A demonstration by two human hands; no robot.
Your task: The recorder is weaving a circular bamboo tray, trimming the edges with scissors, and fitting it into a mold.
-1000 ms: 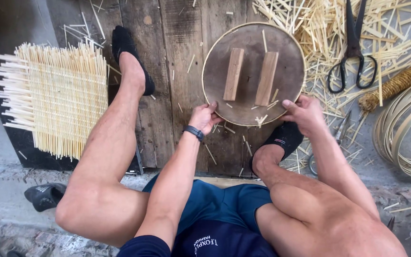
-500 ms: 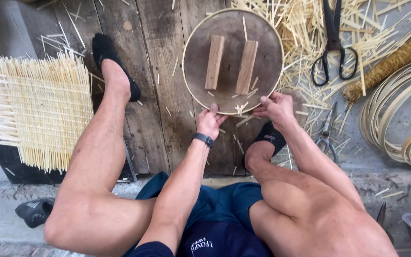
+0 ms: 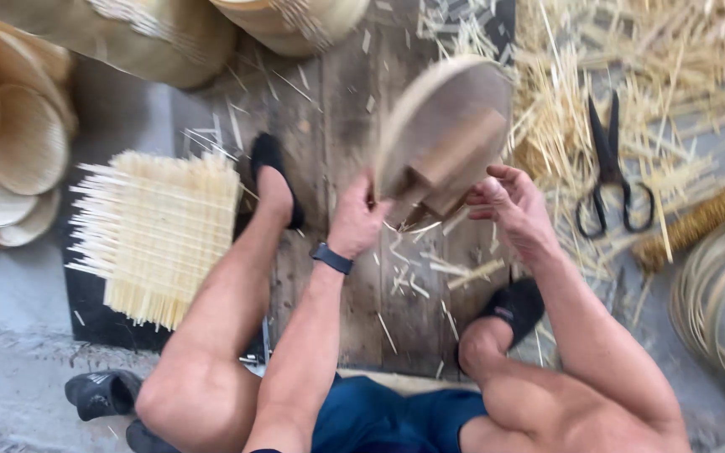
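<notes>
A round wooden disc (image 3: 442, 126) with a bamboo rim and two wooden blocks on its face is tilted up on its edge above the plank floor, blurred by motion. My left hand (image 3: 356, 216) grips its lower left rim. My right hand (image 3: 509, 201) holds its lower right edge, fingers curled beside the blocks. A dark band sits on my left wrist. I sit with both bare legs spread around the disc.
A square woven bamboo mat (image 3: 161, 235) lies at left. Black scissors (image 3: 614, 168) rest on loose bamboo strips (image 3: 581, 75) at right. Coiled bamboo hoops (image 3: 719, 294) are far right, woven baskets (image 3: 18, 151) far left and along the top. Dark shoes (image 3: 98, 393) sit bottom left.
The disc lay flat on the planks before; now both hands have lifted and tipped it up on edge. The view has shifted, bringing baskets into sight at left and top.
</notes>
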